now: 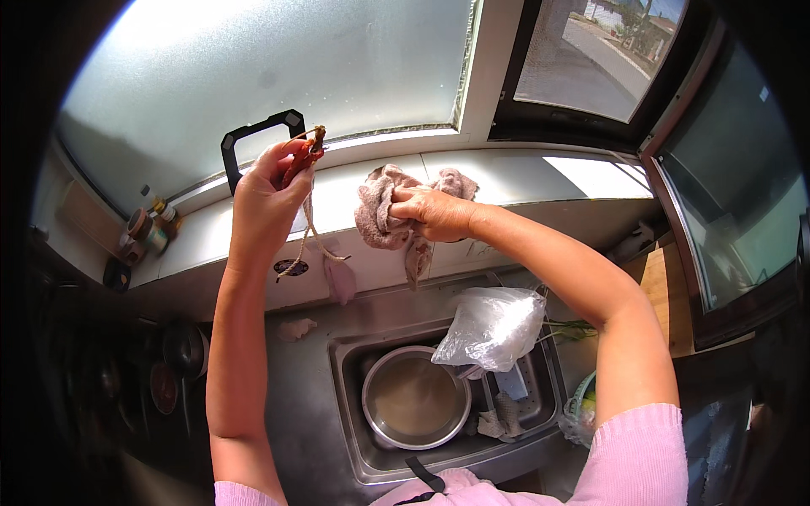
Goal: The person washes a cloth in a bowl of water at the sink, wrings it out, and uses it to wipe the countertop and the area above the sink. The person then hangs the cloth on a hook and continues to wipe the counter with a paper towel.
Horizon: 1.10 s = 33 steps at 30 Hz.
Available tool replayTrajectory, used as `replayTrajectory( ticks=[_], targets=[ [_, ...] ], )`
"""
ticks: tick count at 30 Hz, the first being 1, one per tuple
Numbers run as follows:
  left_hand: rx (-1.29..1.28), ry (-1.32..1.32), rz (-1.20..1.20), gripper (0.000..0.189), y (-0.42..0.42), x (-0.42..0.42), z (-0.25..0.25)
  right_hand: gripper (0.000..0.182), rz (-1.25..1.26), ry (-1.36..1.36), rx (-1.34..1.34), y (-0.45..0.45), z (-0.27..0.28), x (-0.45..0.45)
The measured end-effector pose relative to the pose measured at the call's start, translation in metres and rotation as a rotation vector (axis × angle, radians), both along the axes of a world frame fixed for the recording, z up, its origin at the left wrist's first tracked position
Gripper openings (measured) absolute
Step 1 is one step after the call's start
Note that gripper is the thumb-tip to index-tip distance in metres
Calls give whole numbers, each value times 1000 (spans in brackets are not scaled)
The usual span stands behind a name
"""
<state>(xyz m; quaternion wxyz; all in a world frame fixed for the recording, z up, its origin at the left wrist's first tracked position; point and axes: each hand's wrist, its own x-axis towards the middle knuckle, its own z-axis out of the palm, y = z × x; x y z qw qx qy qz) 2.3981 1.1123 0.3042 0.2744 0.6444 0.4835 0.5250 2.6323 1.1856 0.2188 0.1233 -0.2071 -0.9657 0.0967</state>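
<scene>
My left hand [269, 193] is raised in front of the frosted window, pinching a small red object [304, 159] with a brown, stem-like end; it could be a dried chilli. A pale twisted cord [310, 237] with loose ends hangs below that hand; where it is fastened is hidden. On the white tiled ledge, my right hand [436, 212] grips a crumpled brownish-pink cloth [383, 212], its fingers pushed into the folds. More of the same-coloured cloth bunches behind the hand, and a damp-looking flap [417, 262] hangs over the ledge's front.
Below is a steel sink [354, 455] holding a round metal basin [373, 420] of cloudy water. A clear plastic bag [497, 326] lies over the sink's right part. Small bottles and jars [152, 228] stand at the ledge's left end. A black frame-shaped handle [229, 152] rises behind my left hand.
</scene>
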Motion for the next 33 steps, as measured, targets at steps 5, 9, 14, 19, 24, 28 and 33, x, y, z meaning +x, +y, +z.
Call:
replayTrajectory(
  ticks=[5, 9, 14, 19, 24, 28, 33],
  targets=[
    [169, 127, 37, 26, 25, 39, 34, 24, -153, 109, -35, -4, -6, 103],
    [334, 334, 121, 26, 59, 57, 45, 24, -430, 133, 12, -23, 0, 187],
    [577, 477, 210, 29, 91, 79, 46, 32, -1037, 208, -110, -78, 6, 281],
    [804, 550, 155, 24, 110, 85, 16, 46, -1162, 960, -622, -161, -23, 300],
    [424, 1073, 90, 23, 111, 53, -53, 40, -1166, 990, -716, -208, -37, 284],
    [25, 948, 58, 58, 99, 40, -71, 37, -1105, 1097, -843, -215, -24, 265],
    [83, 846, 100, 57, 76, 41, -74, 36, -831, 1361, -1082, -203, -6, 246]
  ],
)
